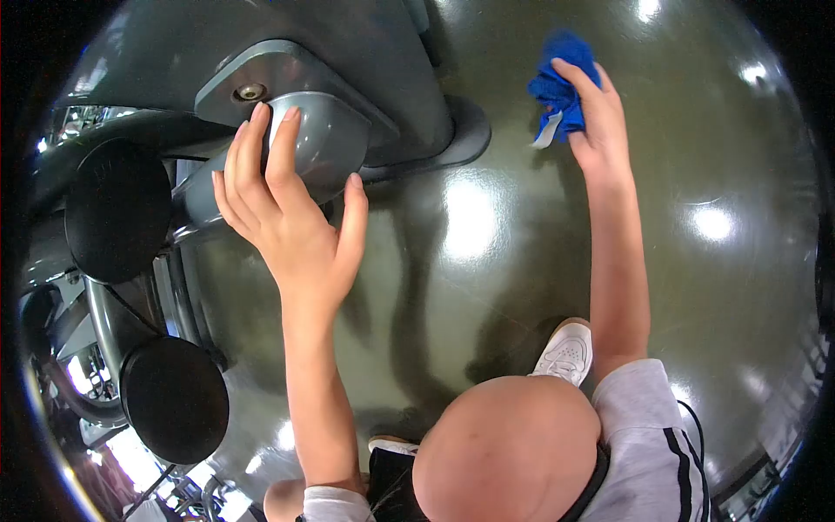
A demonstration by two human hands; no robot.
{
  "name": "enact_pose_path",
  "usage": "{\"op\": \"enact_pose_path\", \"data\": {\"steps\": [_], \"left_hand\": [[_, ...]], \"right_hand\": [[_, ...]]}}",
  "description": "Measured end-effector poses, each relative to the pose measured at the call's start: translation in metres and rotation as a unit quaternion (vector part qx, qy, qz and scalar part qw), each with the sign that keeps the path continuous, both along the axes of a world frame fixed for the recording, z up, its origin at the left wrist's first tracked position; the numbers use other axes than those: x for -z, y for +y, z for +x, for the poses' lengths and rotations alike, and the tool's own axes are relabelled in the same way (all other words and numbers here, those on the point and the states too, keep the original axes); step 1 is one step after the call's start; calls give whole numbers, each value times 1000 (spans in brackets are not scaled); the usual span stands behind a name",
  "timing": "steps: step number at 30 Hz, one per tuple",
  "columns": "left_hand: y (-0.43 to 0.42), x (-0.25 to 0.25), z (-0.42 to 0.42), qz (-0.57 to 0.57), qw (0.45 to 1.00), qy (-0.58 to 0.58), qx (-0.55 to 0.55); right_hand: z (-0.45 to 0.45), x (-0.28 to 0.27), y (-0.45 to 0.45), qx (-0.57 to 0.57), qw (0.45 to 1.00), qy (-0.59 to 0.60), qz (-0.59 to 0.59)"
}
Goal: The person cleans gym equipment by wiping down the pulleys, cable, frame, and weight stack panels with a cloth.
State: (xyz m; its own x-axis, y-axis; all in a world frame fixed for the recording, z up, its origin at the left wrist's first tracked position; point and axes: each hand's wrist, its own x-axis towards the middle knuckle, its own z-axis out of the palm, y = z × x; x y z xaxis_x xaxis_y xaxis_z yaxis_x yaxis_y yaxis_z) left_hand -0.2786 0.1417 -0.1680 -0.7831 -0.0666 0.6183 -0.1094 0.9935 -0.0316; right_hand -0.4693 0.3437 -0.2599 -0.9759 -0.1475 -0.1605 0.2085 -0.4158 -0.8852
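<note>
Blue cloth (561, 91) is bunching between the fingers and thumb of our right hand (602, 117), which is pinching it from one side and leaving a pale tag (547, 130) hanging free; we are probably gathering it up small so that one hand is managing the whole bundle. Our left hand (291, 213) is spreading its fingers over the rounded grey tube (335, 143), their tips resting just beneath the bolt (250, 91) in the angled plate (296, 70), while the thumb is standing well apart near the tube's lower edge. We are perhaps spacing those fingers to follow the curve and steady ourselves as we are leaning over. Relative to our hands, the cloth is sitting inside the right grip, mostly on the side facing the machine, and it is hanging over the glossy floor (487, 304), well apart from our left hand and the tube
</note>
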Motion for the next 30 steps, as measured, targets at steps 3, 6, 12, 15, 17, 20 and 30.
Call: {"op": "enact_pose_path", "data": {"steps": [3, 6, 12, 15, 17, 20, 30], "left_hand": [[-4, 0, 0, -5, 1000, 2, 1], [4, 1, -2, -12, 1000, -4, 1], [14, 2, -10, -25, 1000, 3, 7], [13, 3, -9, -29, 999, 14, 10], [14, 3, -11, -27, 999, 24, 11], [16, 1, -8, -33, 999, 6, -11], [22, 7, -16, -41, 999, 6, -5]], "right_hand": [[-9, 24, -25, -65, 996, 44, 38], [-23, 76, -62, -70, 974, 82, 200], [8, 118, -75, -85, 795, 332, 501], [39, 105, -72, -76, 787, 282, 543], [59, 104, -67, -77, 805, 254, 531], [91, 98, -61, -137, 835, 231, 479], [-1, 103, -46, -12, 880, 257, 398]]}}
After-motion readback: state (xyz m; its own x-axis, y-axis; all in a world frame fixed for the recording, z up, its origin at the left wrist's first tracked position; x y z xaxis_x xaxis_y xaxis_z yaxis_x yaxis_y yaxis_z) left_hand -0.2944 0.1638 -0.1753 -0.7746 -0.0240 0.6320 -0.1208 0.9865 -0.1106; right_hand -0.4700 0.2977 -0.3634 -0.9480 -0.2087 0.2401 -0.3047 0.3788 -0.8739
